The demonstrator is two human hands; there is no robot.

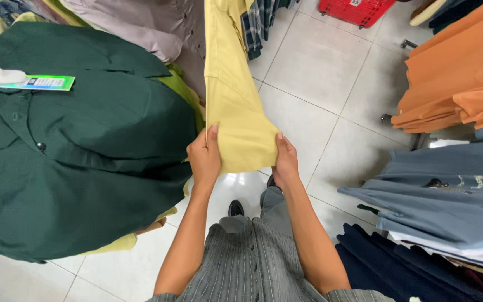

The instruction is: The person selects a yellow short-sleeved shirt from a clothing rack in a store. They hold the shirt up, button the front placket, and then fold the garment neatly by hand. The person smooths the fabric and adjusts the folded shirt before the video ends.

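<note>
A pale yellow cotton shirt (236,100) hangs among racked clothes, its lower hem pinched at both edges. The left hand (204,159) has its grip closed on the left edge, the right hand (285,162) clasps the right edge. A dark green shirt (79,151) hangs just beside, over white floor tiles (320,84).

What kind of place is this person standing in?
Most likely a clothing shop. Both hands, left hand and right hand, hold a hanging yellow shirt. A dark green shirt carries a security tag, and a red shopping basket sits on the tiled floor.
</note>
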